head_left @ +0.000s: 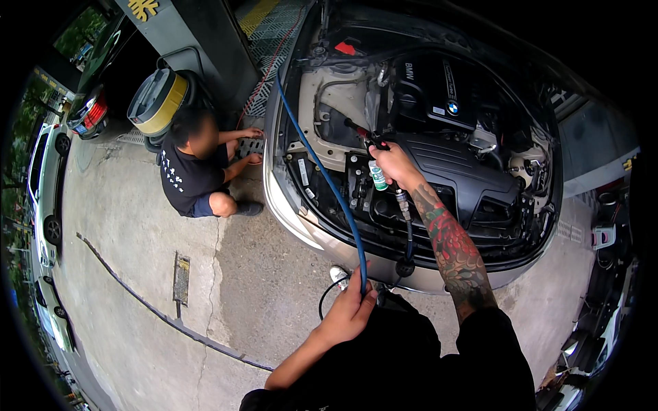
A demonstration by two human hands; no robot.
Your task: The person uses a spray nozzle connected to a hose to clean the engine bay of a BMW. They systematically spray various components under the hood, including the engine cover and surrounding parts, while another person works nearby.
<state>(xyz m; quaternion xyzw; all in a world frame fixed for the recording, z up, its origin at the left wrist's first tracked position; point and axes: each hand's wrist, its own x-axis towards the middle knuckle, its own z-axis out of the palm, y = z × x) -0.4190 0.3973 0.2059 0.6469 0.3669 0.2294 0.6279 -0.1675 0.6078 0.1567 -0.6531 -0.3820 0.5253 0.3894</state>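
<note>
Under the raised hood of a beige car, my right hand [396, 164] grips a pistol-shaped spray gun [358, 128] with a dark nozzle and a red part. A green and white label shows at its handle, and a metal coupling with a dark hose [409, 236] hangs below. The nozzle points left and away, over the far left part of the engine bay. Nearer my body, my left hand [349, 312] is closed around a blue hose [336, 188]. That hose runs up across the car's front left corner. Black plastic engine covers [439, 164] lie beneath and right of the spray gun.
A person in a black shirt [185, 164] crouches at the car's left side, hands near the wheel area. Behind them stand a yellow and grey drum [159, 103] and a pillar [202, 48]. A dark strip [157, 312] crosses the concrete. Parked cars [48, 185] line the far left.
</note>
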